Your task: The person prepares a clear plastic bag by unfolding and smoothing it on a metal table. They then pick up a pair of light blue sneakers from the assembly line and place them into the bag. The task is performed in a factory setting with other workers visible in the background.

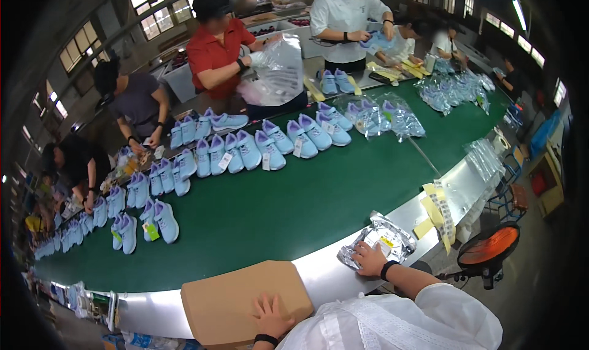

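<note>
My left hand [273, 319] lies flat with spread fingers on a sheet of brown cardboard [245, 295] at the near edge of the table. My right hand [369, 259] rests, fingers stretched, on the near-left part of a shiny silver package [399, 242] with a yellow-and-white label. What is inside the package I cannot make out. A black band circles each wrist. Beyond my hands, a row of light blue sneakers [245, 150] with lilac linings stands on the green belt, some with white tags. One pair nearer me [161, 221] carries a green tag.
Yellow strips and label sheets [437, 212] lie right of the package, with clear plastic bags [485, 160] beyond. Bagged sneakers [454, 92] are at the far right of the belt. An orange-glowing fan [489, 252] stands at the near right. Several people work along the far side; one in red [215, 55] handles plastic bags.
</note>
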The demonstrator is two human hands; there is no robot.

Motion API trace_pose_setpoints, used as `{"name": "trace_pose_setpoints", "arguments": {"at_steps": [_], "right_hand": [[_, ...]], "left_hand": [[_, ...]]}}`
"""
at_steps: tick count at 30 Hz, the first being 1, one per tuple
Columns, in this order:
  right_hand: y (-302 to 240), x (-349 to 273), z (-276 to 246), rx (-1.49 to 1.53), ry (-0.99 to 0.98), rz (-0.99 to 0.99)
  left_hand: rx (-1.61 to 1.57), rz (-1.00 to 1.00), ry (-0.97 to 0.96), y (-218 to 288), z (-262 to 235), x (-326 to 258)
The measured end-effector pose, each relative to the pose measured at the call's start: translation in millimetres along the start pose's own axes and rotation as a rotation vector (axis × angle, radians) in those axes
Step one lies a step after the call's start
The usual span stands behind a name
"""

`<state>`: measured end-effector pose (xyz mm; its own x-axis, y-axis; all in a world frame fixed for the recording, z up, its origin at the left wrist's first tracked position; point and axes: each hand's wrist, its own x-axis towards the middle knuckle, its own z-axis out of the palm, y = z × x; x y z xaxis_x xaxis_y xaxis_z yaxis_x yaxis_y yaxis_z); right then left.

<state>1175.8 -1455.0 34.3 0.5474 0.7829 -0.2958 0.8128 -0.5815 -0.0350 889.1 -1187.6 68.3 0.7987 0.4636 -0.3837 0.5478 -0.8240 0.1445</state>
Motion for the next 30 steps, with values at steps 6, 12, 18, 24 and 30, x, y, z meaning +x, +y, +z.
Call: {"name": "trace_pose_setpoints", "arguments": {"at_steps": [6,12,18,24,30], "right_hand": [[51,-16,1,0.065,0.002,0.039],[58,-17,9,0.111,0.025,0.021],[57,0,23,0.124,0.187,0.022],[54,16,26,0.183,0.081,-0.027],[51,4,51,0.18,0.152,-0.025]], "left_hand": [[0.016,-0.021,0.053,2,2,1],[-0.181,-0.081,0.173,3,47,27],[-0.269,0.077,0.209,98,-19,37],[-0.343,-0.041,0.059,75,-8,7],[-0.544,-0.277,0.148,91,2,-84]]}}
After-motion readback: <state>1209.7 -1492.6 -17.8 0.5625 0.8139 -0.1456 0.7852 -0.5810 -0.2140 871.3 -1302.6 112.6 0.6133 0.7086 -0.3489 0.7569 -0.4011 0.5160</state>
